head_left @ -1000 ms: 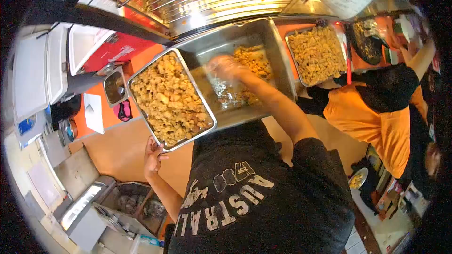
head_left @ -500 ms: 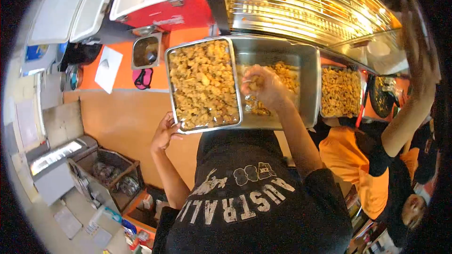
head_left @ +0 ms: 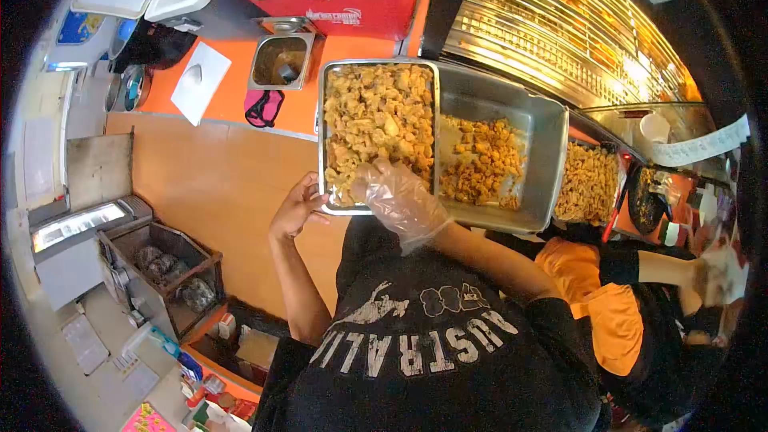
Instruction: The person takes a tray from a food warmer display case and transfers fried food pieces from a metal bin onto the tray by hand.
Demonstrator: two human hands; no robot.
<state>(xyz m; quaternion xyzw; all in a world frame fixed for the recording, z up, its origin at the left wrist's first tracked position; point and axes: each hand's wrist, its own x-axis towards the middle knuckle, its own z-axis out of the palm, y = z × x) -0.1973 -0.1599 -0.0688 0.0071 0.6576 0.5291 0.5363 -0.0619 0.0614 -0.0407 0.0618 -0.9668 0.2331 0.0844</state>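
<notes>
A shallow metal tray (head_left: pixel 437 124) is heaped with small golden-brown fried chicken pieces (head_left: pixel 380 116). My bare left hand (head_left: pixel 296 210) grips its near left corner, thumb by the rim and some fingers hidden. Over the near end of the tray, my right hand (head_left: pixel 404 196) wears a clear plastic glove. Its fingers curl down onto the fried pieces, and the fingertips are partly hidden among them. Beside the tray on the right, a deep metal pan (head_left: pixel 548 124) holds a smaller, looser layer of fried pieces (head_left: pixel 488 160).
Another tray of fried pieces (head_left: pixel 588 184) stands right of the pan. Behind are a lit wire-rack warmer (head_left: pixel 560 40) and a red cooler (head_left: pixel 344 4). A metal container (head_left: pixel 284 64) and a pink-black item (head_left: pixel 264 106) lie left. A co-worker in an orange garment (head_left: pixel 612 328) stands close on the right.
My right hand has moved left from the deep pan, where it held fried pieces, to the near end of the tray. My left hand stays at the tray corner. The camera view has shifted.
</notes>
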